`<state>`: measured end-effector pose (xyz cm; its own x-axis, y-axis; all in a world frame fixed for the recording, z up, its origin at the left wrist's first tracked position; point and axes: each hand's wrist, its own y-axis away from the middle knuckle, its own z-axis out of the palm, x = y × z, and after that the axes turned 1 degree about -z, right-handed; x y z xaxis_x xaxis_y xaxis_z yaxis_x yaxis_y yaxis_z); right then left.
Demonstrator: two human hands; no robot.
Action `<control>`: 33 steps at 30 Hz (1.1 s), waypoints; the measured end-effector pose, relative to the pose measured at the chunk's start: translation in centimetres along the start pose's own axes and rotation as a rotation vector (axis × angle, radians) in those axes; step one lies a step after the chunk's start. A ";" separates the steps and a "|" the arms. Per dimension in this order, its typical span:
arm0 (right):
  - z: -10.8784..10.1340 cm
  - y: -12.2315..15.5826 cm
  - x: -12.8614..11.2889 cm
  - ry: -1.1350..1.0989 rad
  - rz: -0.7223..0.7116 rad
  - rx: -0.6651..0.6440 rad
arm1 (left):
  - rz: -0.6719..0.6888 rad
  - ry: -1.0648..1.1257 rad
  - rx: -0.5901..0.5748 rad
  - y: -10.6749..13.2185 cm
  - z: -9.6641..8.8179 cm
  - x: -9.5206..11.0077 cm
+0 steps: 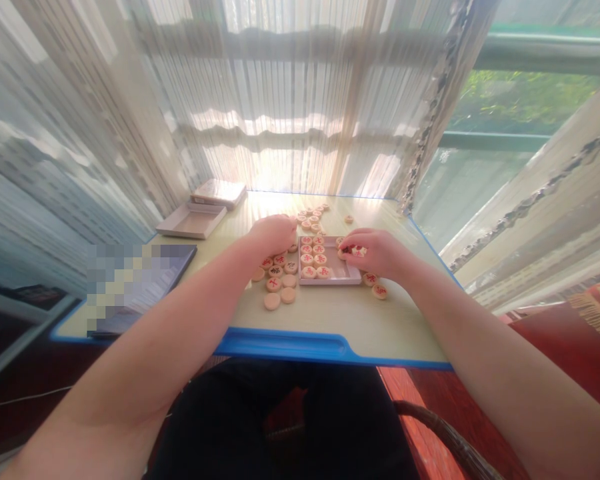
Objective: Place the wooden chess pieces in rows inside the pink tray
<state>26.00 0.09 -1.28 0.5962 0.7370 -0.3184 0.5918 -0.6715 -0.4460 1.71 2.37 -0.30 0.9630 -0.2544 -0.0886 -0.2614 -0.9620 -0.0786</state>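
Observation:
A shallow pale box lies on the table with round wooden Chinese chess pieces in two columns at its left side, red characters facing up. My right hand reaches over the box's right edge, its fingers closed on a Chinese chess piece. Left of the box, my left hand is curled low over loose pieces; what its fingertips hold is hidden. Several loose pieces lie just below that hand, some marked red or black, some blank side up.
More pieces are scattered behind the box, and two lie to its right. An open box lid and a white-topped box sit at the back left. A dark flat object lies at the left. The table has a blue rim.

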 end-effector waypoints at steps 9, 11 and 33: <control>0.0 0.1 0.2 0.019 -0.028 -0.014 | -0.001 0.008 -0.019 0.0 -0.1 0.1; 0.1 0.1 0.3 0.020 -0.027 -0.011 | -0.001 0.003 -0.012 -0.1 0.1 0.0; -0.1 0.1 0.2 0.037 0.071 -0.015 | 0.017 0.054 -0.091 -0.2 -0.6 -0.2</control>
<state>26.27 0.20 -1.29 0.6564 0.6844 -0.3174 0.5556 -0.7231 -0.4104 1.60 2.52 0.32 0.9613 -0.2733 -0.0355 -0.2730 -0.9619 0.0136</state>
